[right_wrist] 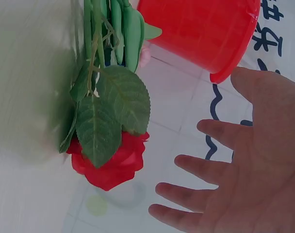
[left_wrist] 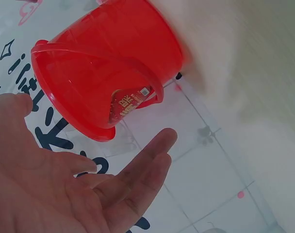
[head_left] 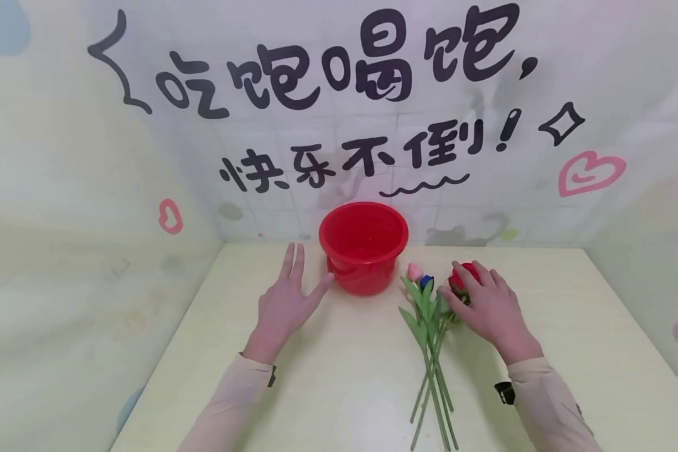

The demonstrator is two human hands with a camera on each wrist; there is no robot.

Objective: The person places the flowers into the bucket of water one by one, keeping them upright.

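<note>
Treat the rose (right_wrist: 113, 174) as probably light, wiry in stem, soft and easily creased in petal; best pinched mid-stem. Lies on the worktop (head_left: 339, 370) right of the bucket (head_left: 364, 277), beside the tulips (head_left: 415, 272), with bloom farthest off, long axis roughly front to back. Hovers near it with right hand (head_left: 488, 307), fingers spread; beside the bucket with left hand (head_left: 285, 307), thumb wide; holds nothing.

1. Left sleeve (head_left: 224, 402): long, pale beige, ending at the wrist
2. Right sleeve (head_left: 547, 402): matching pale beige, ending at the wrist
3. Left wrist fitting (head_left: 272, 376): black, partly hidden
4. Right wrist fitting (head_left: 505, 393): black, angular
5. Left hand (head_left: 284, 307), right hand (head_left: 493, 307): bare
</note>
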